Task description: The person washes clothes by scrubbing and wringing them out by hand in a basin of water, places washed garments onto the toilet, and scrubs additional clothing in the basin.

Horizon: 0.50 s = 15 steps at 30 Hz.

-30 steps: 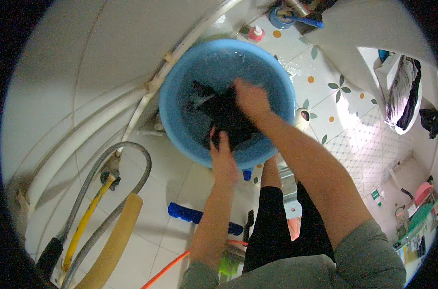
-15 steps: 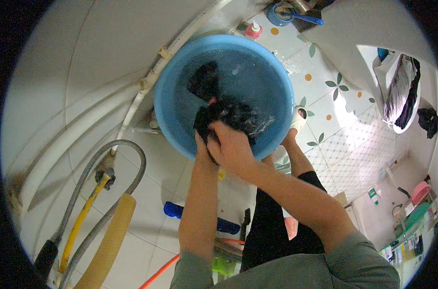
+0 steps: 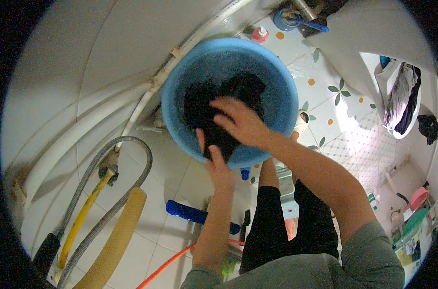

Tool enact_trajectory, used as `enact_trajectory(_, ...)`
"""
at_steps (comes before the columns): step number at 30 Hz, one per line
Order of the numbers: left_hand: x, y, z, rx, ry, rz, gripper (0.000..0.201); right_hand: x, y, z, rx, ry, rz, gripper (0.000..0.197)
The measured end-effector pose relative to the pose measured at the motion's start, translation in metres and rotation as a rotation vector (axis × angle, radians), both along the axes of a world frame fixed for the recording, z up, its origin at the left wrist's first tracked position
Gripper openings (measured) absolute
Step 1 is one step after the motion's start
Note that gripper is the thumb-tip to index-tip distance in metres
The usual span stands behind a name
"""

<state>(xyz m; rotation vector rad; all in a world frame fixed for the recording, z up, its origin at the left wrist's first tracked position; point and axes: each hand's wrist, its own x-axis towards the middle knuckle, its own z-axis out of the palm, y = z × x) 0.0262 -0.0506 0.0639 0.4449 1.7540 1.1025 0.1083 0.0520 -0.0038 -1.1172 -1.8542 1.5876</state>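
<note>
A big round blue basin [image 3: 290,91] holds water and a soaked black cloth garment [image 3: 202,103] spread in several dark folds. At the basin's near-left rim my left hand [image 3: 218,166] grips a bunched end of the garment, thumb on top and fingers at its far side. Over the middle of the cloth is my right hand [image 3: 243,124], its fingers stretched out and a little blurred. Its fingertips lie over the dark fabric; whether they press on it I cannot tell. The parts of the garment under water are hard to make out.
White pipes [image 3: 137,108] run along the left wall. Grey and yellow hoses [image 3: 81,219] curve at the lower left. A blue brush head [image 3: 180,210] lies near my left forearm. A pink pump bottle [image 3: 260,34] stands beyond the basin. Laundry [image 3: 400,98] fills an opening at the right.
My right hand has lifted off the bunched cloth and its fingers have straightened. The garment has spread wider in the water. My left hand has turned, its thumb now over the cloth.
</note>
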Motion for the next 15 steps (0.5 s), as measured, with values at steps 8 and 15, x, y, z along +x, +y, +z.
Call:
enact_trajectory(8, 0.005, 0.022, -0.029, -0.025, -0.644, 0.414, 0.066, -0.022, -0.037, -0.008, 0.172, -0.289, -0.592, 0.049)
enact_trajectory(15, -0.017, 0.007, -0.035, 0.131, -0.504, 0.204, 0.072, -0.003, -0.037, 0.062, -0.487, -0.132, -0.468, 0.043)
